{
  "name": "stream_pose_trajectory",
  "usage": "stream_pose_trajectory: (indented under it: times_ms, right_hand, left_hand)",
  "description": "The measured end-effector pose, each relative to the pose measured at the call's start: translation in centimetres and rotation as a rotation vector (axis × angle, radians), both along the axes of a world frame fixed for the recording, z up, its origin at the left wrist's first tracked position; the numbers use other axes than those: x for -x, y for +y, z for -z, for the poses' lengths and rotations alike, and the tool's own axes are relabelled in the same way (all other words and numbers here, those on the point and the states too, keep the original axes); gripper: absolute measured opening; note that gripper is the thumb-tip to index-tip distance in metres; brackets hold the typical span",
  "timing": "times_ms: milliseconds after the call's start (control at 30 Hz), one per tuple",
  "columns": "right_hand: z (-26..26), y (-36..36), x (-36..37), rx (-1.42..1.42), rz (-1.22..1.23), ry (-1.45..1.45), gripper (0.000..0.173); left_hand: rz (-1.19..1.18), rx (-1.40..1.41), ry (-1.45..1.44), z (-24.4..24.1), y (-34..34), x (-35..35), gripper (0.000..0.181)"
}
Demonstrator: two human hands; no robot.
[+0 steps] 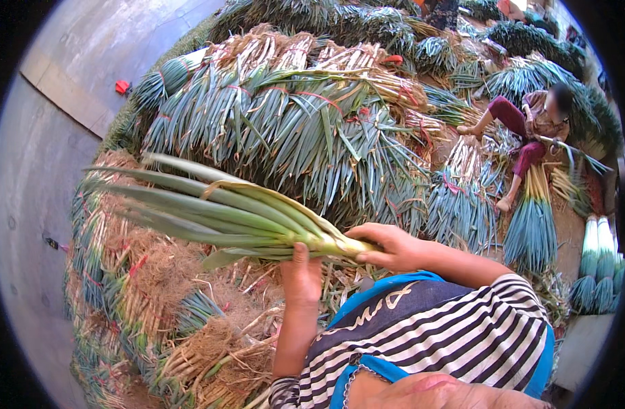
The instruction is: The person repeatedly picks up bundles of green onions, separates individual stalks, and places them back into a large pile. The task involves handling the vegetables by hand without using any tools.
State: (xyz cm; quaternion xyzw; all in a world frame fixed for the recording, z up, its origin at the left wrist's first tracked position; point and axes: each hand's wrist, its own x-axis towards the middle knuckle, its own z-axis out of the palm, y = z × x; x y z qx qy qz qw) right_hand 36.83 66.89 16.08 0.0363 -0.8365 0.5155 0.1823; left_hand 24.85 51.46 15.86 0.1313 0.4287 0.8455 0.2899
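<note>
A thick green onion stalk (241,210) with long fanned leaves is held slantwise before my chest, its leaf tips pointing left. My right hand (389,246) grips the pale stem end, which it largely hides. Lower down, my left hand (301,273) holds the stalk where the leaves spread, with its thumb raised along the near side. A yellowed, dry leaf (276,194) runs along the top of the stalk. Below my left hand lie loose onions with brown tangled roots (210,337).
Tied onion bundles (287,122) are heaped beyond my hands, and more rooty bundles (144,301) lie at left. A seated person (532,122) handles onions at right, near cleaned white-stemmed bundles (596,255). Grey concrete floor (41,204) runs along the left, with a red scrap (122,87) on it.
</note>
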Motion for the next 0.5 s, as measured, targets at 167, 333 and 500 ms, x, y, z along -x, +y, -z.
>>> stream_pose_trajectory:
  times_ms: [167, 333, 500]
  right_hand:
    - [-1.3, -0.2, 2.8, 0.431, -0.050, -0.153, 0.032]
    - [1.9, -0.6, 3.8, 0.453, 0.079, -0.158, 0.027]
    - [4.4, 0.5, 6.2, 1.336, 0.070, -0.259, 0.020]
  left_hand:
    - [0.050, 0.000, 0.078, -0.8, 1.3, -0.9, 0.056]
    - [-0.004, 0.069, 0.085, 0.7, 1.5, -1.1, 0.056]
    - [-0.059, 0.011, 0.002, -0.7, 1.0, -0.7, 0.054]
